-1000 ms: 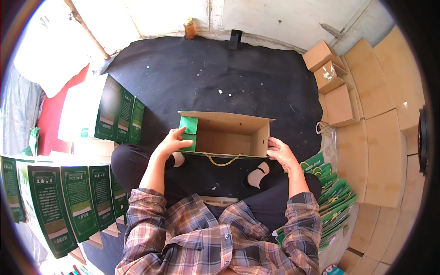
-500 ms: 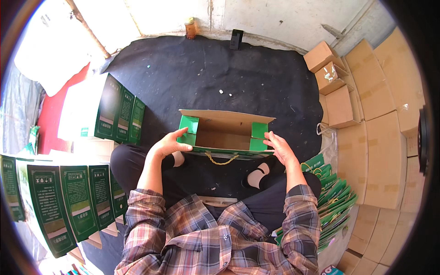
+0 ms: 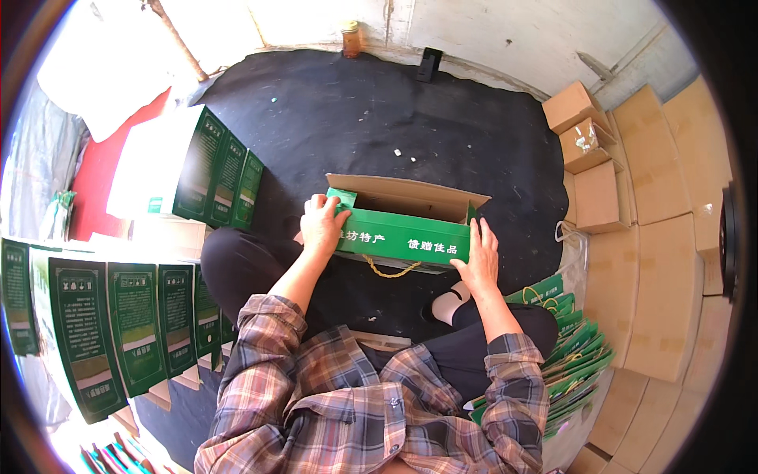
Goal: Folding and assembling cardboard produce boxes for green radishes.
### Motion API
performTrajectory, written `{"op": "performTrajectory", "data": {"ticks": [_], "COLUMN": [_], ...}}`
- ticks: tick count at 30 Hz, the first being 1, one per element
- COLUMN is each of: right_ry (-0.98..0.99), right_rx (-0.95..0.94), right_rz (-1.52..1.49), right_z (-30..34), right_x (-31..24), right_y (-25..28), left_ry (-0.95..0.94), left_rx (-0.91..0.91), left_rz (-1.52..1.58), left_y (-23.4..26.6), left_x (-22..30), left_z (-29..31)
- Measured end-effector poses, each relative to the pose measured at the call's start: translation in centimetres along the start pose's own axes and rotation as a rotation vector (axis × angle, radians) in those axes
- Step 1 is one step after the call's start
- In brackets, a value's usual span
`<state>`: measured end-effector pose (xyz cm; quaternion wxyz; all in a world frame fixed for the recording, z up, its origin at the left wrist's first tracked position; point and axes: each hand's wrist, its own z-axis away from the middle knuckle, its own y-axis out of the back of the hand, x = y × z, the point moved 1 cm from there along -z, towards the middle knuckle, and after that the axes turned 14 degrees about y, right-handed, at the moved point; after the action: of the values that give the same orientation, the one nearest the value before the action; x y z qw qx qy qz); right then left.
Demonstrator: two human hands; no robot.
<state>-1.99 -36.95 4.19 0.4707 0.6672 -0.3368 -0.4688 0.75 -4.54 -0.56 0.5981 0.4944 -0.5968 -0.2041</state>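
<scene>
A green cardboard gift box stands in front of my crossed legs, its top partly uncovered and its brown inside showing. The near flap, green with white lettering, is folded up over the front part of the opening. My left hand grips the left end of this flap, fingers curled over the top edge. At the right end my right hand holds the flap's corner, thumb in front and fingers behind. A yellow rope handle hangs on the near side. The far flap stands raised and brown.
Green boxes stand at the left, with another row nearer me. Flat green cartons lie stacked by my right knee. Brown cartons line the right side. A jar and a black object stand at the far wall.
The near flap has swung up from the front, hiding the small green end flaps in part. Both hands have moved from the box's ends onto this flap. The view has shifted slightly.
</scene>
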Motion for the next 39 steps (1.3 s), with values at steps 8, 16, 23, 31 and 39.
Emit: {"op": "performTrajectory", "data": {"ticks": [8, 16, 23, 31, 39], "right_ry": [0.020, 0.074, 0.135, 0.160, 0.243], "right_rx": [-0.014, -0.259, -0.287, -0.199, -0.113], "right_rz": [-0.261, -0.132, 0.172, 0.112, 0.038], "right_z": [-0.3, -1.5, -0.3, 0.8, 0.8], "right_x": [1.1, 1.3, -0.4, -1.5, -1.4], "right_y": [-1.0, -1.8, -1.5, -1.5, -2.4], "left_ry": [0.042, -0.195, -0.347, -0.367, -0.355], "left_rx": [-0.118, -0.373, -0.463, -0.385, -0.358], "left_rz": [0.126, -0.128, -0.227, -0.230, -0.097], "left_y": [0.4, 2.0, 1.9, 2.4, 0.7], "left_x": [-0.7, 0.3, 0.6, 2.0, 0.3], "left_z": [0.4, 1.7, 1.8, 2.1, 2.3]}}
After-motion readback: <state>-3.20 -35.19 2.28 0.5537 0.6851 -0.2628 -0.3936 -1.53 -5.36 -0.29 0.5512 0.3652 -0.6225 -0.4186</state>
